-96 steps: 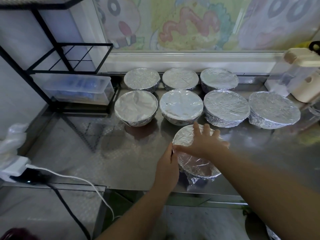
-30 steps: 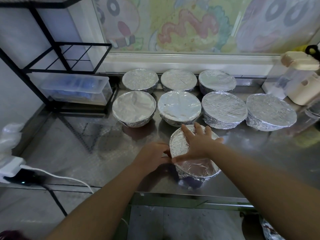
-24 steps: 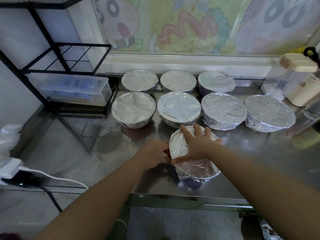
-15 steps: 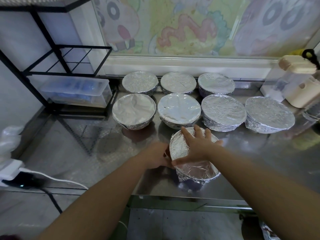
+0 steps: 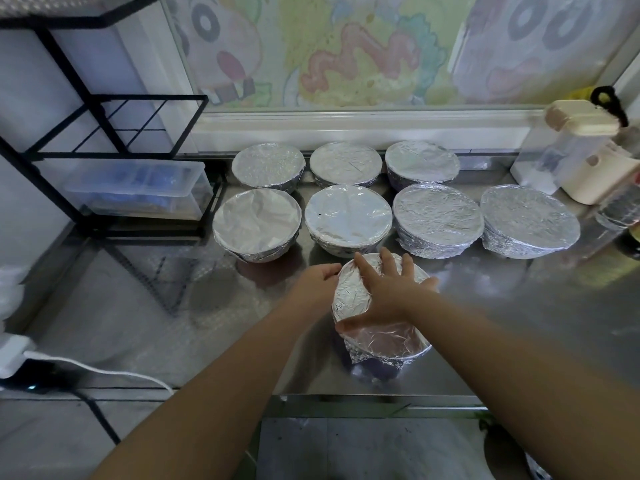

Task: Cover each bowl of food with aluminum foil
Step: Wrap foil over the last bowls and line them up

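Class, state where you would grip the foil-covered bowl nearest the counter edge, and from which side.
Grip the nearest bowl by its side wall below the rim, from left and right. Its foil top would likely dent, and covered bowls crowd behind it.

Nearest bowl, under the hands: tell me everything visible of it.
The bowl is round, its top and rim wrapped in crinkled foil, with a dark wall showing below. It stands upright near the front edge of the steel counter. The right hand lies flat on top; the left hand grips its left rim.
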### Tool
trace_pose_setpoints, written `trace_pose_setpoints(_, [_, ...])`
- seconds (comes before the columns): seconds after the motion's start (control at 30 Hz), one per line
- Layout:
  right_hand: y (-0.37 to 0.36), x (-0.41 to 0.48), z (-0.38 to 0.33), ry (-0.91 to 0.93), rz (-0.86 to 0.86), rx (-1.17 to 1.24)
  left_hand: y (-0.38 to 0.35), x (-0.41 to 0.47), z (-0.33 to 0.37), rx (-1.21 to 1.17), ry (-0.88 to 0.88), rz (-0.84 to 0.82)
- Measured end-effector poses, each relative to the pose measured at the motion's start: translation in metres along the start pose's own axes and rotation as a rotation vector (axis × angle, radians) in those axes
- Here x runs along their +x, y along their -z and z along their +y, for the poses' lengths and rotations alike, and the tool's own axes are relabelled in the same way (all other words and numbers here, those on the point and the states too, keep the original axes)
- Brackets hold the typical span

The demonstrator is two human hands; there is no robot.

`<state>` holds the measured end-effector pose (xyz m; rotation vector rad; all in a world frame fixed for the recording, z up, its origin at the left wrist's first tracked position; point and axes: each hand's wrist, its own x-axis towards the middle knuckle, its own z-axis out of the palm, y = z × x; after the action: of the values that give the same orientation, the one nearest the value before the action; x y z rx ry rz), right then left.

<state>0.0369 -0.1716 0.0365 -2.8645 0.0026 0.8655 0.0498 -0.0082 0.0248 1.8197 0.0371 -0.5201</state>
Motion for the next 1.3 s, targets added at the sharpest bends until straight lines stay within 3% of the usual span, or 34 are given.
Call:
trace_pose_setpoints(0.17, [0.002,-0.004,-0.004,-0.018,0.0,0.023,0.001,0.01,0.003,0.187,-0.11,0.01])
trace_pose_setpoints(0.47, [0.002,-0.004,-0.01,-0.188,-0.009,0.066,-0.006,0.026,0.012,-0.081,-0.039,-0.052])
trace_pose_setpoints(0.63, [0.007,-0.003,0.0,0.021,0.0,-0.012,0.001,0.008,-0.015,-0.336,-0.009,0.181])
trace_pose_setpoints(0.73, [0.009,0.001,-0.001,0.079,-0.06,-0.046,0.003,-0.015,-0.041,-0.321,0.161,0.291])
trace_pose_setpoints(0.83, [0.009,0.003,-0.002,0.065,-0.067,-0.083,-0.005,-0.037,-0.058,-0.378,0.375,0.188])
trace_pose_setpoints(0.93, [0.007,0.004,-0.003,0.06,-0.068,-0.087,-0.018,-0.051,-0.061,-0.583,0.462,0.061])
trace_pose_setpoints(1.17, [0.004,0.007,-0.002,0.049,-0.049,-0.095,-0.034,-0.051,-0.068,-0.917,0.458,0.118])
trace_pose_setpoints(1.3, [0.004,0.004,-0.004,0.044,-0.05,-0.101,-0.036,-0.051,-0.074,-0.881,0.366,0.114])
